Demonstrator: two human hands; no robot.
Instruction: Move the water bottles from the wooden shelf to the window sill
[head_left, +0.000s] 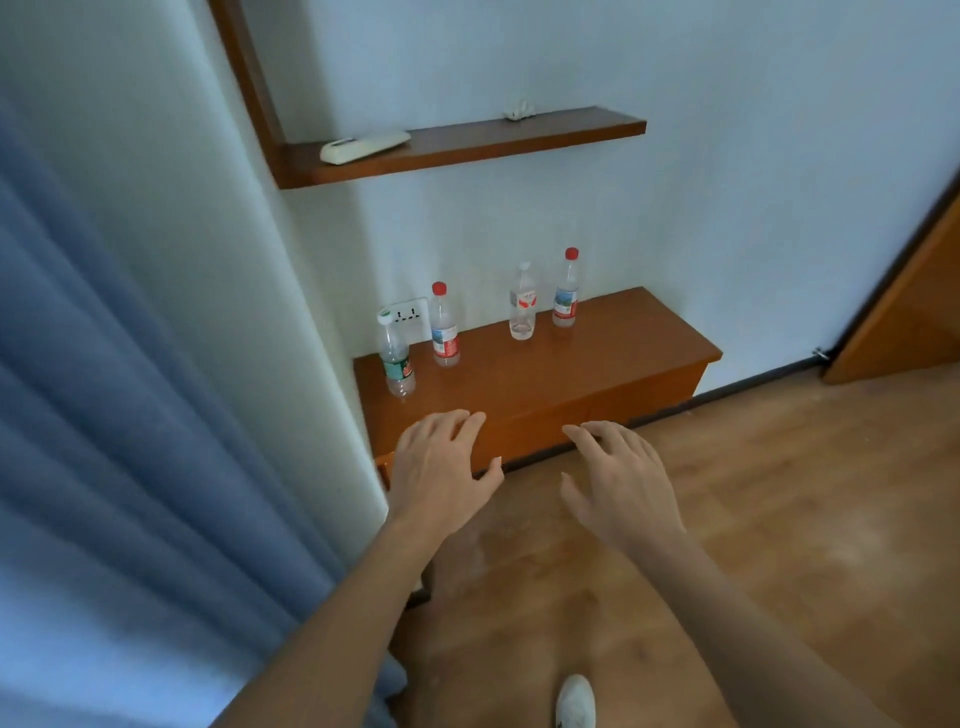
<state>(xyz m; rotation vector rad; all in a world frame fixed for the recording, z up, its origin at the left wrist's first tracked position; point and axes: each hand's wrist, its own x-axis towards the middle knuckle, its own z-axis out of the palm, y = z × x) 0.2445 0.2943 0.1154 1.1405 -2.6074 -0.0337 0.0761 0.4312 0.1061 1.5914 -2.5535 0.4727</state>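
Observation:
Several clear plastic water bottles stand upright on a low wooden shelf against the wall. At its left end is a green-label bottle, then a red-capped bottle. Further right stand a white-capped bottle and another red-capped bottle. My left hand hovers in front of the shelf's near edge, fingers spread, holding nothing. My right hand hovers beside it over the floor, also empty with relaxed fingers. No window sill is in view.
A blue curtain hangs on the left. A higher wall shelf carries a white remote and a small white object. A wooden door stands at the right. My shoe is on the wooden floor.

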